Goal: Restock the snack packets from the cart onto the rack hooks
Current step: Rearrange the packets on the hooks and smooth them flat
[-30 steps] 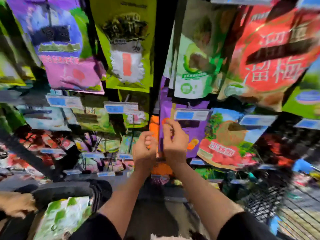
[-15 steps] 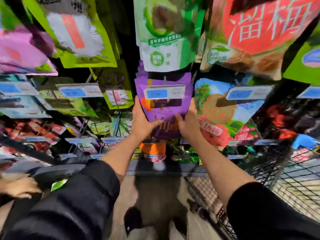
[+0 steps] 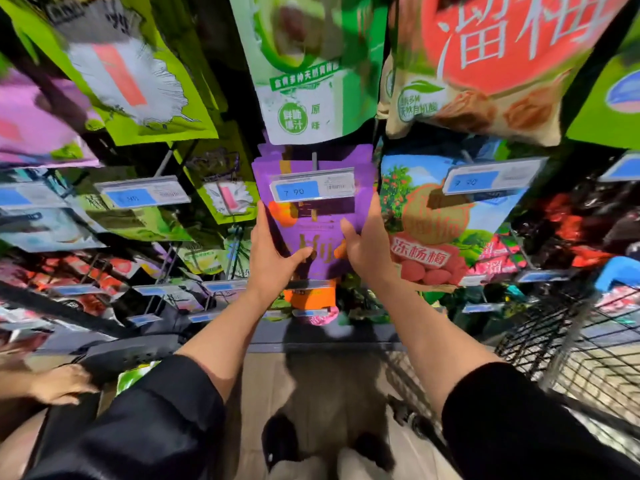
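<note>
left hand (image 3: 273,261) + right hand (image 3: 365,251) cup the purple packet (image 3: 313,233) by its sides w/ thumbs across the front, hanging on its hook behind the price tag (image 3: 311,188). imo if the hole isn't fully on, it'll prob slip off once released.

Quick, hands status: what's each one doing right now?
Left hand: holds the left edge of the purple packet, thumb across its front.
Right hand: holds the same packet's right edge.

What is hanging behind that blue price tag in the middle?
Behind the blue price tag hang purple snack packets, held at the sides by the left hand and right hand. The tag hides the hook's tip.
</note>
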Demonstrator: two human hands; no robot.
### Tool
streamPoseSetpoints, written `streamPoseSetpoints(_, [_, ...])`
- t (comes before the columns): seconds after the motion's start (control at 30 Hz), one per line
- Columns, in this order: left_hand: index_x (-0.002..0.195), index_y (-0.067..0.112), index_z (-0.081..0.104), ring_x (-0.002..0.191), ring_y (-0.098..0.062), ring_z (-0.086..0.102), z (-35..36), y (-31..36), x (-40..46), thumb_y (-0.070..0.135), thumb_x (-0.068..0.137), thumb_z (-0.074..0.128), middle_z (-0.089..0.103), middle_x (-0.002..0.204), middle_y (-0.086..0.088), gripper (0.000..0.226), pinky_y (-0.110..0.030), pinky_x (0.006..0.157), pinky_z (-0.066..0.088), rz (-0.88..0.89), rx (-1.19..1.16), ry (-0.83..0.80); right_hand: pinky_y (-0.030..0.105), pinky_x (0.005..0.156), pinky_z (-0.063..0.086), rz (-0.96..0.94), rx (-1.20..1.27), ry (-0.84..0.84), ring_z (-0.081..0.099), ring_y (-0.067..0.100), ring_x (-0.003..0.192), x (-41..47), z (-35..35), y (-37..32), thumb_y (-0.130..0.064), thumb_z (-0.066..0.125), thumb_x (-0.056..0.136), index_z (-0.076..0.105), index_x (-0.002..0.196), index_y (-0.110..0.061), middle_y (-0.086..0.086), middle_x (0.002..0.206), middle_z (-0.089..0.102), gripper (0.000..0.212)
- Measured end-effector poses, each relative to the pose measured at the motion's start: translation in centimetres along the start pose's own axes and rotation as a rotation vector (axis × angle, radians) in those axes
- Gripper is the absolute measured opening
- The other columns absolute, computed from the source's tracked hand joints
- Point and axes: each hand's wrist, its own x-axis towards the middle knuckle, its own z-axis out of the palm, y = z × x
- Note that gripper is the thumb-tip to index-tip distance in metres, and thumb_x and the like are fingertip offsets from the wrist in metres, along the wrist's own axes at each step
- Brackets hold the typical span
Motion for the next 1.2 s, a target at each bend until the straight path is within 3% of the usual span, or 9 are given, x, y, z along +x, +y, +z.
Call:
streamPoseSetpoints(0.1, [0.150,0.009,0.021,0.137,-0.018,0.031,1.0,1.4,-2.0,0.024,0.075,0.081,0.033,0.149,-0.009,0.097,-0.033,0.113,0.028,-0.015,0.070,0.141,0.037,0.091,0.043,0.025,-0.085,0.261,0.058,0.034,0.107,-3.0,-2.3,-1.1,-0.020,0.055,0.093,0.050,0.130,-0.003,0.018,0.115,0.064,0.041])
streamPoseSetpoints(0.17, [0.140,0.003,0.038,0.126,-0.025,0.043,2.6,2.3,-3.8,0.021,0.075,0.081,0.046,0.133,-0.015,0.081,-0.033,0.106,0.035,0.082,0.094,0.177,0.038,0.080,0.040,0.086,-0.120,0.479,0.059,0.034,0.094,-4.7,-4.0,-0.9,-0.016,0.060,0.088,0.059,0.106,-0.004,0.014,0.097,0.064,0.021])
streamPoseSetpoints(0.27, [0.119,-0.002,0.054,0.104,-0.023,0.051,6.1,3.3,-5.0,0.016,0.069,0.082,0.057,0.109,-0.018,0.060,-0.022,0.092,0.038,0.246,0.107,0.061,0.040,0.098,0.034,0.279,-0.266,0.656,0.046,0.034,0.117,-5.2,-7.2,-0.1,-0.028,0.073,0.080,0.049,0.121,-0.002,0.017,0.120,0.053,0.055])
streamPoseSetpoints(0.43, [0.144,-0.002,0.030,0.135,-0.019,0.035,11.4,6.1,-3.4,0.018,0.066,0.082,0.037,0.145,-0.010,0.096,-0.024,0.114,0.025,0.298,0.020,-0.239,0.035,0.105,0.023,0.400,-0.366,0.528,0.029,0.036,0.133,-4.1,-12.0,0.7,-0.041,0.087,0.062,0.011,0.150,-0.002,0.023,0.145,0.032,0.122])
streamPoseSetpoints(0.6, [0.150,0.010,0.010,0.139,-0.032,0.032,14.3,7.3,-0.3,0.033,0.065,0.076,0.031,0.150,-0.020,0.110,-0.047,0.115,0.027,0.268,-0.040,-0.239,0.043,0.099,0.037,0.328,-0.318,0.326,0.036,0.044,0.127,-1.9,-13.8,2.9,-0.037,0.091,0.058,-0.008,0.152,-0.015,0.028,0.145,0.021,0.139])
streamPoseSetpoints(0.83, [0.149,0.003,0.003,0.114,0.024,0.040,15.6,7.5,-0.3,-0.017,0.073,0.067,0.036,0.133,0.018,0.101,-0.004,0.095,0.038,0.158,-0.130,-0.260,0.029,0.102,0.031,0.200,-0.277,0.233,0.035,0.032,0.134,2.4,-16.0,4.9,-0.019,0.086,0.068,-0.006,0.153,-0.012,0.021,0.148,0.024,0.125])
streamPoseSetpoints(0.97, [0.151,0.005,-0.006,0.130,-0.001,0.039,15.8,6.6,-0.4,-0.011,0.077,0.065,0.034,0.144,-0.003,0.104,-0.030,0.111,0.036,0.127,-0.083,-0.228,0.028,0.104,0.031,0.157,-0.224,0.196,0.032,0.027,0.137,3.1,-16.2,5.9,-0.021,0.088,0.064,-0.003,0.153,-0.012,0.015,0.149,0.028,0.128])
streamPoseSetpoints(1.03, [0.151,0.004,-0.006,0.140,-0.017,0.026,15.7,5.9,-0.5,-0.004,0.079,0.066,0.025,0.153,-0.013,0.103,-0.027,0.116,0.020,0.146,-0.020,-0.204,0.025,0.107,0.024,0.146,-0.169,0.171,0.021,0.023,0.144,2.8,-16.1,6.3,-0.020,0.089,0.063,-0.005,0.153,-0.013,0.012,0.157,0.018,0.131])
streamPoseSetpoints(1.2, [0.152,0.009,-0.008,0.143,-0.019,0.024,15.7,5.9,-0.9,0.007,0.086,0.065,0.021,0.156,-0.009,0.098,-0.027,0.115,0.021,0.115,-0.030,-0.205,0.038,0.114,0.031,0.157,-0.056,0.214,0.027,0.020,0.142,2.6,-16.1,6.6,-0.033,0.095,0.047,-0.005,0.153,-0.024,0.005,0.155,0.026,0.146])
